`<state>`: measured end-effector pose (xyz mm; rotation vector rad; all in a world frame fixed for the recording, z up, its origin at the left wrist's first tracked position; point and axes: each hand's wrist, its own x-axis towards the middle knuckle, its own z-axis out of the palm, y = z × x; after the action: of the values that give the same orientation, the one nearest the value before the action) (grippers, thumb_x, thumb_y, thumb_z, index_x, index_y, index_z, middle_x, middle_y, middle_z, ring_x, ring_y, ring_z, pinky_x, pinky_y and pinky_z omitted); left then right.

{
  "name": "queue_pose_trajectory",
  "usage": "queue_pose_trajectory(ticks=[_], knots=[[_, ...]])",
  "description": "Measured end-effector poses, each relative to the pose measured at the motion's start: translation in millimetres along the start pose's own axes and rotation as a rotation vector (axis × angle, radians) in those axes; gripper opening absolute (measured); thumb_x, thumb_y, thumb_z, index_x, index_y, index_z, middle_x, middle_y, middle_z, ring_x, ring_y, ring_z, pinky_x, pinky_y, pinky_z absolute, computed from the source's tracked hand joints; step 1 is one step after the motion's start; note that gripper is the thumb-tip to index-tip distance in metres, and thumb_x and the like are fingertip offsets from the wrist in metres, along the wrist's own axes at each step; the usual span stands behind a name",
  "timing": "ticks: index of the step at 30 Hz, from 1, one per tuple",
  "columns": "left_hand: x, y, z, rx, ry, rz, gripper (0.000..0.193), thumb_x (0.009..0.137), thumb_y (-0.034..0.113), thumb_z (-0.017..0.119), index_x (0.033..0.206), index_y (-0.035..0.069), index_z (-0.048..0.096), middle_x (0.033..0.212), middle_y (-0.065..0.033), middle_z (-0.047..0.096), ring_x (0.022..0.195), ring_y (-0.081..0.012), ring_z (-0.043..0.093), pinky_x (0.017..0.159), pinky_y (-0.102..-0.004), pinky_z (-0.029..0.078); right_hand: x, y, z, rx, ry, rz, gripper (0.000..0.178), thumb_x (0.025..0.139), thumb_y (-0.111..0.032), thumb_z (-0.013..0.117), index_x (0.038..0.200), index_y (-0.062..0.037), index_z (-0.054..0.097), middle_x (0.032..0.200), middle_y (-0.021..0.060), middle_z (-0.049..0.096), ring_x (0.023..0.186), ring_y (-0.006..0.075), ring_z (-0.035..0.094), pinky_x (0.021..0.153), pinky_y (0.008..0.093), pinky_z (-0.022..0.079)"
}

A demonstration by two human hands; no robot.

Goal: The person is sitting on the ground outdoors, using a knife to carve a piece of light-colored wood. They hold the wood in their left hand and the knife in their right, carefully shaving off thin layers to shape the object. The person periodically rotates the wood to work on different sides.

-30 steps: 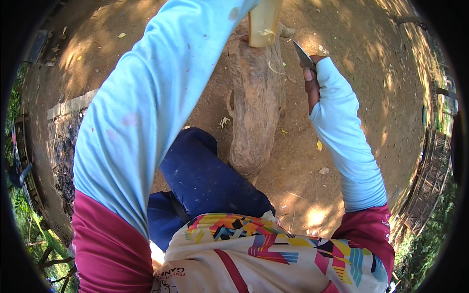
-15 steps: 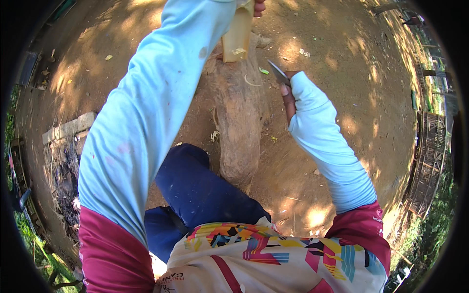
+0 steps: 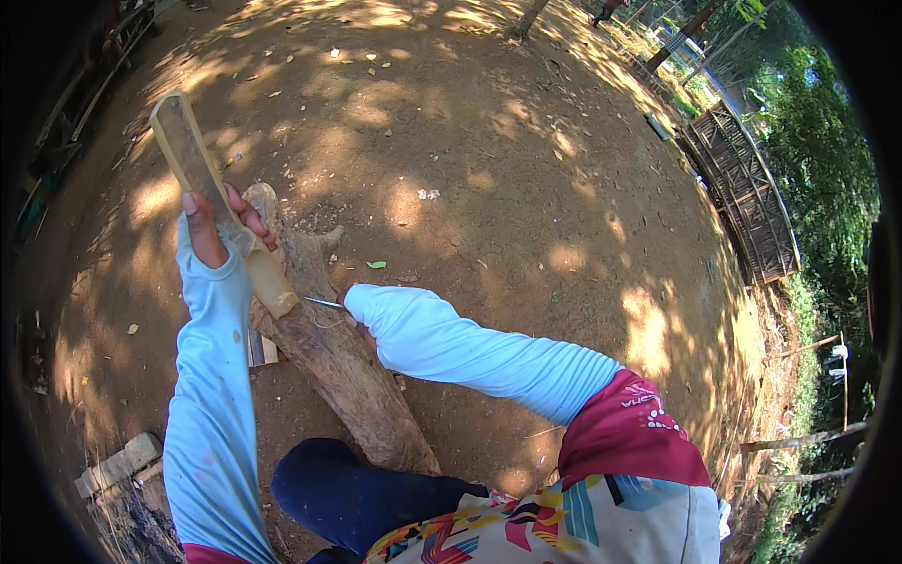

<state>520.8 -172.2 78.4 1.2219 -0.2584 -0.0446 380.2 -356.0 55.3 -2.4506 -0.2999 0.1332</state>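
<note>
My left hand (image 3: pixel 210 233) is closed around the middle of a long, pale split bamboo piece (image 3: pixel 183 146) with a hollowed face. The bamboo slants, its upper end pointing far left and its lower end over a thick brown log (image 3: pixel 352 381). Whether that end touches the log I cannot tell. In my right hand (image 3: pixel 357 324) is a knife, largely hidden by the hand and sleeve. Its narrow blade (image 3: pixel 322 303) points left, with the tip close by the bamboo's lower end. A thin curled shaving lies on the log beneath the blade.
Bare brown soil with scattered leaves surrounds the log. A pale block (image 3: pixel 117 465) lies at lower left, beside dark charred material. At the right stands a slatted bamboo structure (image 3: pixel 742 193), with green plants behind it. A tree trunk (image 3: pixel 531 17) rises at the far edge.
My view has turned and tilted outward, bringing the whole bamboo into sight. My right hand has brought the knife from apart on the right to the bamboo's lower end.
</note>
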Motion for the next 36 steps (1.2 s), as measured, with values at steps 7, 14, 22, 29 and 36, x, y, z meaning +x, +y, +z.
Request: queue_pose_trajectory(ticks=[7, 14, 22, 29, 36], knots=[[0, 2, -4, -0.003, 0.089, 0.032, 0.063, 0.091, 0.072, 0.044, 0.093, 0.009, 0.048, 0.066, -0.0058, 0.053, 0.058, -0.0177, 0.056, 0.055, -0.0319, 0.049, 4, -14, -12, 0.065, -0.082, 0.073, 0.011, 0.09, -0.01, 0.053, 0.1, -0.0092, 0.056, 0.076, 0.0109, 0.059, 0.068, 0.0257, 0.057, 0.063, 0.0373, 0.046], [0, 1, -2, -0.072, 0.065, 0.032, 0.063, 0.09, 0.068, 0.051, 0.092, 0.006, 0.053, 0.065, -0.0072, 0.056, 0.056, -0.0172, 0.058, 0.054, -0.0302, 0.049, 28, -31, -13, -0.178, 0.183, -0.088, 0.007, 0.09, -0.005, 0.055, 0.096, -0.0076, 0.057, 0.071, 0.0127, 0.058, 0.062, 0.0265, 0.056, 0.058, 0.0395, 0.044], [12, -13, -19, -0.016, -0.004, 0.08, 0.062, 0.092, 0.068, 0.047, 0.094, 0.006, 0.052, 0.067, -0.0079, 0.058, 0.06, -0.0188, 0.061, 0.058, -0.033, 0.053, 48, -36, -3, -0.407, -0.023, 0.052, 0.01, 0.086, -0.006, 0.054, 0.096, -0.0065, 0.055, 0.079, 0.0175, 0.061, 0.076, 0.0369, 0.062, 0.068, 0.0451, 0.047], [11, -11, -16, 0.013, 0.012, 0.078, 0.062, 0.092, 0.068, 0.048, 0.094, 0.006, 0.052, 0.067, -0.008, 0.058, 0.06, -0.0188, 0.06, 0.058, -0.0327, 0.052, 72, -56, -20, -0.558, -0.128, 0.072, 0.016, 0.087, -0.007, 0.051, 0.102, -0.0056, 0.056, 0.087, 0.0189, 0.063, 0.079, 0.0369, 0.062, 0.072, 0.0452, 0.048], [12, -11, 1, 0.019, -0.007, 0.071, 0.062, 0.092, 0.067, 0.048, 0.094, 0.005, 0.052, 0.067, -0.008, 0.058, 0.06, -0.0188, 0.06, 0.058, -0.0324, 0.052, 71, -31, 1, -0.528, -0.182, 0.28, 0.008, 0.086, -0.009, 0.056, 0.094, -0.0078, 0.055, 0.078, 0.015, 0.06, 0.068, 0.0316, 0.056, 0.064, 0.0413, 0.046]])
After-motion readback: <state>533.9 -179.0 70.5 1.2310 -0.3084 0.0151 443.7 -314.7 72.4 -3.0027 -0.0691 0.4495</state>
